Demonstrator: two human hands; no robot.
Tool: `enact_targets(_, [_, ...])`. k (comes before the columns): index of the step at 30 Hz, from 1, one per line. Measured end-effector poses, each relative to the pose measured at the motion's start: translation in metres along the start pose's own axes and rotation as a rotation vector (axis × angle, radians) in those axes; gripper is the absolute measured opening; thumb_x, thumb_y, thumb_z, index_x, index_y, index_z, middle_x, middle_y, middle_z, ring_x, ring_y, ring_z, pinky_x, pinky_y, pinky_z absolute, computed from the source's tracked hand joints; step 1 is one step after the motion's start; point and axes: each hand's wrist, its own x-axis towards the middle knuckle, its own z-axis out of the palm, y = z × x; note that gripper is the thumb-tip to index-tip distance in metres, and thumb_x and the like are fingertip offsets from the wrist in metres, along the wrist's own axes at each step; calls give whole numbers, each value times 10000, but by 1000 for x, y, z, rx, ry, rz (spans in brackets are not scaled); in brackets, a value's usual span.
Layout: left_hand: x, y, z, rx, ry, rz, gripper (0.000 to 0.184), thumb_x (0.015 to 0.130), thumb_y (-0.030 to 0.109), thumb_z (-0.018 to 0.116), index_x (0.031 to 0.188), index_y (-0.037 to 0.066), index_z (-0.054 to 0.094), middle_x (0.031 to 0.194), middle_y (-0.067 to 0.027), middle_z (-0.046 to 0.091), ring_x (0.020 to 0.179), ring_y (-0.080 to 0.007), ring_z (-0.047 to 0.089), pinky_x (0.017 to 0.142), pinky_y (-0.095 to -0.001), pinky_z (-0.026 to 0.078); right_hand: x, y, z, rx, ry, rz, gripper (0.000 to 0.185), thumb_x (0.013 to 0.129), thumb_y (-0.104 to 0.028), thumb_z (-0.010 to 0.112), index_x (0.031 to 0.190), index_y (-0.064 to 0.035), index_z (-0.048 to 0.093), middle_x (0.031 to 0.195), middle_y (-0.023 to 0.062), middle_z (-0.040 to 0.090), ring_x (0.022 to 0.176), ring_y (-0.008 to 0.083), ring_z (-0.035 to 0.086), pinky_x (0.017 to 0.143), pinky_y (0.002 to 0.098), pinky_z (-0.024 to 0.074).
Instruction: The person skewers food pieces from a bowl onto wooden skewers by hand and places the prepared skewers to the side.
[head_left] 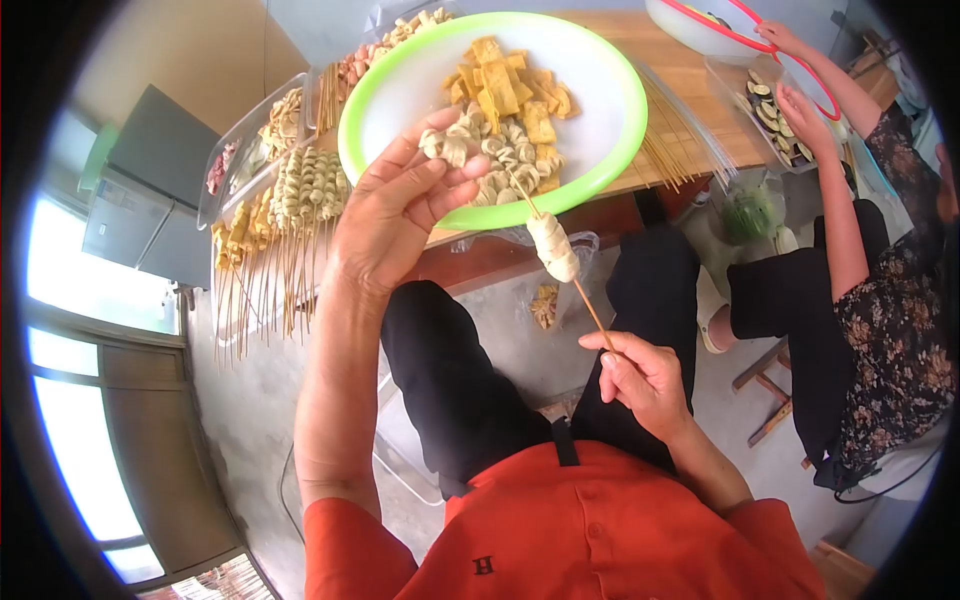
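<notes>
My left hand (405,200) is at the near left rim of a green-rimmed white basin (610,130), its fingers curled around a pale knotted food piece (455,145). My right hand (642,380) pinches the lower part of a thin wooden skewer (592,308), which slants up to the left. One pale knotted piece (553,248) is threaded on it, and the skewer's upper end reaches over the basin rim near my left fingers. Inside the basin lie yellow-brown folded pieces (500,85) and more pale knots (510,150).
Filled skewers (305,190) and a clear tray (215,190) are at the left of the wooden table (590,28). Bare skewers (668,150) lie right of the basin. Another person (895,320) sits at the right, by a tray of dark slices (775,120).
</notes>
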Motion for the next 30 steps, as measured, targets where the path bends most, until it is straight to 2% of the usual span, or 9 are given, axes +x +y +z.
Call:
enact_targets(7, [-18,2,1,-99,-11,-45,473,1002,80,454,1439,-41,319,1233,-222,558,1091,-257,636,940,-322,549,-2,-3,5,21,-25,5,258,964,-44,506,1179,9,638,624,14,562,538,63,539,517,222,438])
enact_targets(15, [-21,-9,-10,-281,-134,-24,438,995,140,506,1392,-15,405,1188,-192,600,1031,-259,658,904,-356,559,-2,-8,9,-5,-31,-40,256,961,-33,509,1178,6,638,632,17,568,543,67,546,521,225,448])
enact_targets(22, [-23,-14,-4,-241,-67,-31,450,985,145,532,1389,-12,409,1133,-157,614,1028,-249,654,888,-353,560,-4,-9,13,-28,-24,-69,256,958,-29,497,1166,16,641,612,16,572,528,65,542,507,220,440])
enact_targets(25, [-24,-15,-4,-210,-86,-26,475,996,141,506,1423,-11,364,1138,-127,582,1038,-235,632,903,-349,552,-6,-8,14,-40,1,-79,261,949,-26,488,1149,29,646,594,18,580,516,63,544,497,212,434])
enact_targets(27, [-24,-16,-6,-256,-78,-19,429,982,140,535,1373,-5,438,1123,-143,620,1015,-229,642,864,-340,556,-8,-8,14,-41,6,-85,261,948,-24,488,1149,29,646,596,19,581,518,64,548,500,212,438])
enact_targets(30, [-26,-18,-6,-238,-57,-8,421,979,132,535,1370,4,449,1122,-141,622,989,-210,636,844,-324,546,-10,-8,14,-38,6,-81,262,946,-21,490,1150,30,645,599,19,585,521,66,555,503,214,444])
